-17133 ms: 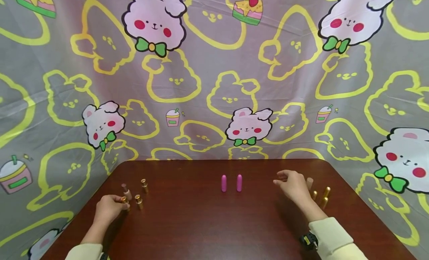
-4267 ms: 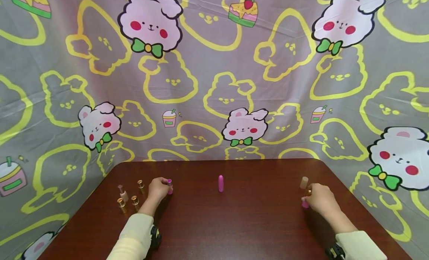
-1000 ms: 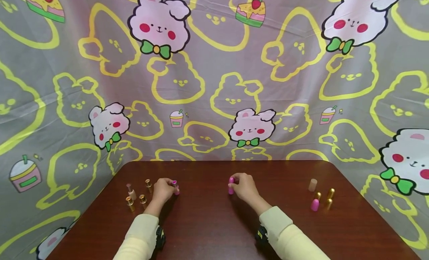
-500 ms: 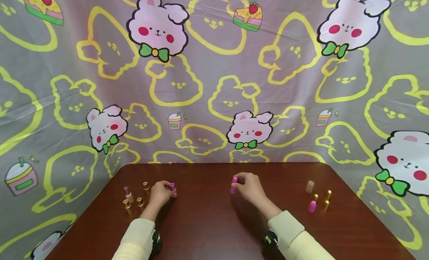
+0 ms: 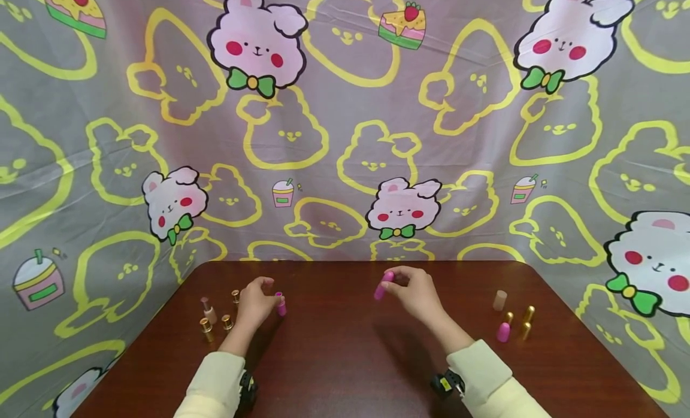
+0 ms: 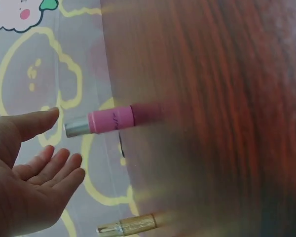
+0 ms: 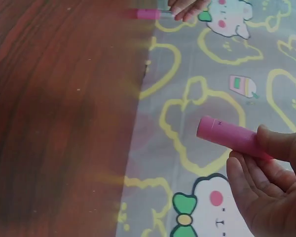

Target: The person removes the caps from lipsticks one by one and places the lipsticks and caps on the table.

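Observation:
A pink lipstick without its cap (image 5: 281, 305) stands upright on the table, its silver collar on top; in the left wrist view this uncapped lipstick (image 6: 113, 119) is just off the fingertips. My left hand (image 5: 256, 304) is beside it with thumb and fingers spread apart, holding nothing. Between thumb and fingers, my right hand (image 5: 414, 292) pinches a capped pink lipstick (image 7: 232, 138) and holds it tilted above the table. Left of my left hand stand gold lipsticks without caps (image 5: 206, 329) and a beige one with a brownish tip (image 5: 209, 311).
On the right of the brown table (image 5: 334, 358) stand several gold caps (image 5: 526, 329), a pink cap (image 5: 504, 332) and a beige cap (image 5: 499, 300). A patterned cloth (image 5: 323, 136) hangs behind and along both sides.
My right hand has raised the capped pink lipstick off the table and tilted it. My left hand has let go of the uncapped pink lipstick, which stays standing. Earlier, its pink cap was set down at right.

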A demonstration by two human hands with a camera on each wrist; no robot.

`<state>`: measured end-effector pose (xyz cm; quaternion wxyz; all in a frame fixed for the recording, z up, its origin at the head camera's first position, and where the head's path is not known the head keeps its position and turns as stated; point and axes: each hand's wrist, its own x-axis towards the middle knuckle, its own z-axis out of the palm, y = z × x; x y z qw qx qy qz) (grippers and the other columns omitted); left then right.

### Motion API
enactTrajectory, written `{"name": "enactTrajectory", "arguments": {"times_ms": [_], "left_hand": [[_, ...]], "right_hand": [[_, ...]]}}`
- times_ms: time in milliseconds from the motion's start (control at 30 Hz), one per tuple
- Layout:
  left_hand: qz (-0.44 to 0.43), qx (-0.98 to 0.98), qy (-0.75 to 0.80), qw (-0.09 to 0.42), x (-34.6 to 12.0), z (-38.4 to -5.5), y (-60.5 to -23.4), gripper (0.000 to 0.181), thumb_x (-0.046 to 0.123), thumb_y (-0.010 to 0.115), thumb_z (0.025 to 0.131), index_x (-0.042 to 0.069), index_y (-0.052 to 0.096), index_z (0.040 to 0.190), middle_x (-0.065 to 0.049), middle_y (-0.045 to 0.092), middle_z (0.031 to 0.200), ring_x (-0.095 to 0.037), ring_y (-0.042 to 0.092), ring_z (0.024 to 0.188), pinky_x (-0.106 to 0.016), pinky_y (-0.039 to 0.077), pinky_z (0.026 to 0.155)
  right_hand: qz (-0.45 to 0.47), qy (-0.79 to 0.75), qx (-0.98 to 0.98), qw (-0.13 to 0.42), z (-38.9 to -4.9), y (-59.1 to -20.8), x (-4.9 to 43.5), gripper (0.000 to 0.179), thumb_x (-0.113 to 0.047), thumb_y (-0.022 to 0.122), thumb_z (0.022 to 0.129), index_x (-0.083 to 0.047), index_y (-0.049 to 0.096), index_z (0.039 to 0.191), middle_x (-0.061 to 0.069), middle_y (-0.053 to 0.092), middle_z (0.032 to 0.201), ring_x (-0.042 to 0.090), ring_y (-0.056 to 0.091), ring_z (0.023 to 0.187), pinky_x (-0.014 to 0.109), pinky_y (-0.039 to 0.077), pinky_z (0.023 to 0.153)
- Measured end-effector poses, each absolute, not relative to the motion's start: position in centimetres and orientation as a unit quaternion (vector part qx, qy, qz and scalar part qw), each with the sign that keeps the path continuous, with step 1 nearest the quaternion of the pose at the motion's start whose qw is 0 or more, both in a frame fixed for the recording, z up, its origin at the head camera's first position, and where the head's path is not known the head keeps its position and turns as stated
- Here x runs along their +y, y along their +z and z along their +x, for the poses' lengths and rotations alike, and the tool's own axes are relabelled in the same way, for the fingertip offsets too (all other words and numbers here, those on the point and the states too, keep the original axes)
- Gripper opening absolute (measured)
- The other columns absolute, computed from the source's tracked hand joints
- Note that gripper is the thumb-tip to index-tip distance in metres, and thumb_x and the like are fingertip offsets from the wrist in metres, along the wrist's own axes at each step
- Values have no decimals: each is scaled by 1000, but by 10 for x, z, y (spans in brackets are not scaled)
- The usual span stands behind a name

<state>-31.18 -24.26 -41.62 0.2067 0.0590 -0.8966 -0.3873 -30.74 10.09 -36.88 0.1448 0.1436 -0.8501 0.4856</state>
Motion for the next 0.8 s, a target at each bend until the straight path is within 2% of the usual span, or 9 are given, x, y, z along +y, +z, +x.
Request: {"name": "enactTrajectory", "arguments": {"times_ms": [267, 467, 533, 633, 800], "left_hand": [[30, -885, -388, 256, -226, -310, -401, 48, 10, 82, 75, -3, 63, 117, -25, 63, 118, -40, 57, 112, -50, 45, 92], [-7, -856, -422, 300, -208, -306, -390, 45, 9, 84, 74, -4, 65, 113, -23, 65, 114, -37, 65, 98, -47, 47, 92], [-18, -845, -440, 305, -202, -305, -387, 44, 8, 84, 74, -4, 65, 112, -22, 67, 113, -37, 66, 97, -48, 47, 91], [-33, -830, -465, 306, -193, -304, -383, 43, 8, 84, 74, -3, 66, 111, -20, 68, 110, -36, 63, 106, -49, 48, 90], [-49, -810, -505, 294, -180, -304, -377, 41, 8, 83, 76, -2, 66, 111, -18, 68, 110, -34, 64, 106, -48, 50, 89]], "right_hand": [[125, 540, -820, 146, -305, -356, 107, 16, -12, 77, 84, -4, 73, 97, 5, 72, 88, 20, 64, 82, 32, 50, 70], [103, 581, -794, 146, -306, -349, 109, 24, -14, 76, 86, -2, 72, 107, 9, 72, 97, 23, 63, 92, 29, 49, 75], [97, 600, -780, 146, -306, -347, 109, 27, -14, 75, 86, -1, 71, 109, 11, 71, 100, 23, 63, 94, 26, 50, 76], [89, 647, -745, 139, -307, -344, 108, 27, -12, 75, 87, 3, 69, 109, 12, 70, 105, 22, 63, 96, 23, 50, 78], [80, 727, -672, 115, -308, -338, 105, 29, -5, 71, 88, 9, 64, 113, 12, 67, 105, 17, 67, 91, 27, 53, 82]]}}
